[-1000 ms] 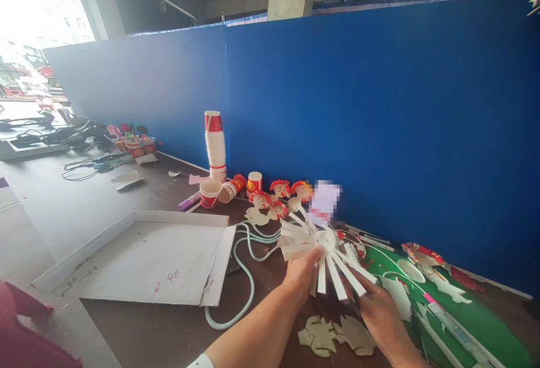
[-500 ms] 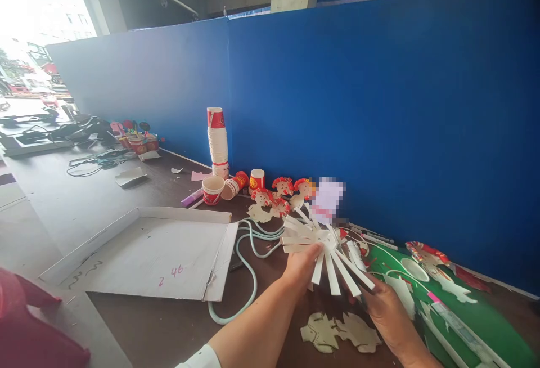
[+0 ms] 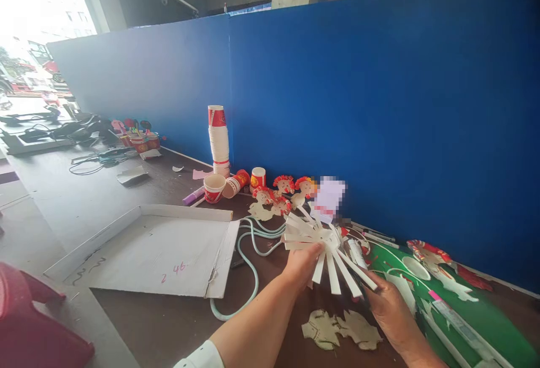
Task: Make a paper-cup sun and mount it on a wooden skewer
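A white paper cup cut into a fan of strips (image 3: 333, 269) spreads out in front of me. My left hand (image 3: 304, 265) is closed on it, with the thumb pressed near its middle. At the tip of the rightmost strip, my right hand (image 3: 390, 306) has its fingers curled; what they hold is mostly hidden behind the strip and the hand. Below the fan, two pale cut-out figures (image 3: 342, 328) lie flat on the dark table (image 3: 169, 328).
A shallow white cardboard tray (image 3: 147, 250) lies left, beside a pale cable (image 3: 257, 281). Behind stand stacked paper cups (image 3: 218, 143) and red-fringed cut-out figures (image 3: 264, 194) by a blue partition (image 3: 358, 86). A green sheet (image 3: 485, 306) with markers is right; a red stool (image 3: 34, 323) is near left.
The view has shifted very slightly. Both hands and the cut cup keep nearly the same position, with the right hand a touch farther right.
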The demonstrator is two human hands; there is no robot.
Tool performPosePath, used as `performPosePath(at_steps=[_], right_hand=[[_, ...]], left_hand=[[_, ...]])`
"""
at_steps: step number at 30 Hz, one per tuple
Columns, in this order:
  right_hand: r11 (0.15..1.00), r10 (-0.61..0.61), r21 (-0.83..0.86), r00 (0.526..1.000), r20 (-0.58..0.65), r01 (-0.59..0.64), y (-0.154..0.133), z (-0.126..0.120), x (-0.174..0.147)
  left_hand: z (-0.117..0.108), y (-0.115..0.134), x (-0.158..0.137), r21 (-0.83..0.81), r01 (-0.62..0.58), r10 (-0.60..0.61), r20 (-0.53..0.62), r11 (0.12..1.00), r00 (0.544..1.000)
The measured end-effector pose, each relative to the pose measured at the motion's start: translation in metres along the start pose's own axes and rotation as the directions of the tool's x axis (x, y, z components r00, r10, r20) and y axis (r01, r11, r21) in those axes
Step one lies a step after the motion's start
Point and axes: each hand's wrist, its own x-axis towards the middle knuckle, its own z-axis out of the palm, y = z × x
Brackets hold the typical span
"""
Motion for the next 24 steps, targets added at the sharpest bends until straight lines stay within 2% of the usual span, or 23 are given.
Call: performPosePath(at_steps=[3,9,15,24], right_hand=[[0.999,-0.001,0.034,1.0,-0.025,0.002,0.001,-0.001,0.001],[0.999,-0.043,0.013,0.998,-0.039,0.044,-0.002,0.002,0.0],[0.996,-0.088,0.022,0.987,-0.138,0.092,0.002,0.006,-0.001],[0.997,-0.046,0.046,0.987,-0.156,0.054,0.011,0.006,0.0]], left_hand=[[0.001,0.0,-0.001,0.035,-0.053,0.052,0.011,0.998,0.999],[-0.002,-0.004,0.002,0.069,-0.077,0.075,0.036,0.995,0.997],[-0.004,-0.008,0.005,0.048,-0.094,0.091,0.066,0.994,0.994],[-0.003,-0.003,0.004,0.074,-0.123,0.116,0.09,0.99,0.989]])
